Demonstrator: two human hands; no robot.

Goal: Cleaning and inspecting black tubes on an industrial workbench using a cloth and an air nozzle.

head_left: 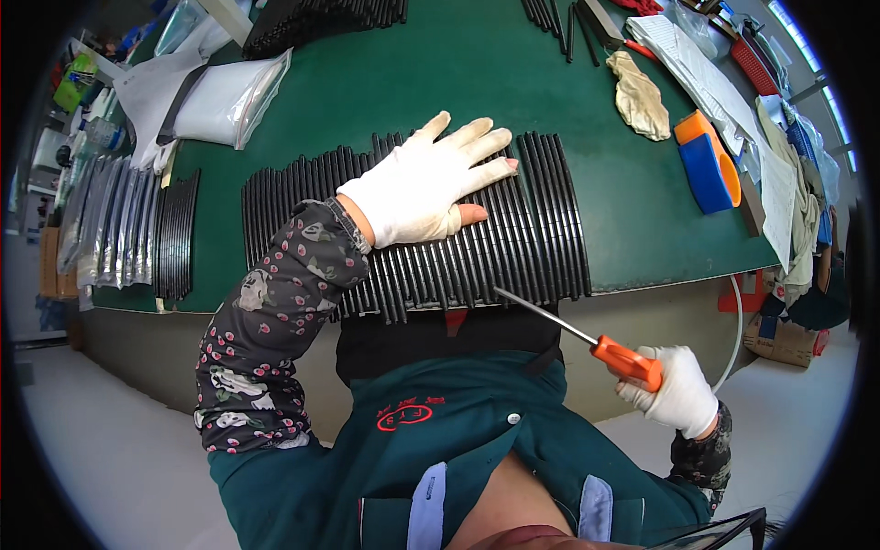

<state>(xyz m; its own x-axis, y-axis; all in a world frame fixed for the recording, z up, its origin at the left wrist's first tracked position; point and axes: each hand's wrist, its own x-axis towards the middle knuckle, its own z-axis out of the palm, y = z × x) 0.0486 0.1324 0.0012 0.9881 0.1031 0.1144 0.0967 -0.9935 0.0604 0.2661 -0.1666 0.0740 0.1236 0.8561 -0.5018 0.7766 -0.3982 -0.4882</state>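
A wide row of thin black rods (550,220) lies side by side across the green table (642,243), their near ends at its front edge. My left hand (422,188), in a white glove with thumb and one fingertip bare, lies flat on the rods with its fingers spread. In my right hand (678,390), also gloved in white, is a screwdriver (628,362) with an orange handle. Its metal shaft points up and left, and the tip is by the near ends of the rods, just off the table edge. Whether the tip touches a rod I cannot tell.
Bagged rods (119,220) and a short stack of loose black rods (176,234) lie at the left. A white plastic packet (225,105) sits behind them. At the right are a spare glove (637,96), a blue-and-orange holder (708,174) and papers (779,197). More rods (321,23) lie at the back.
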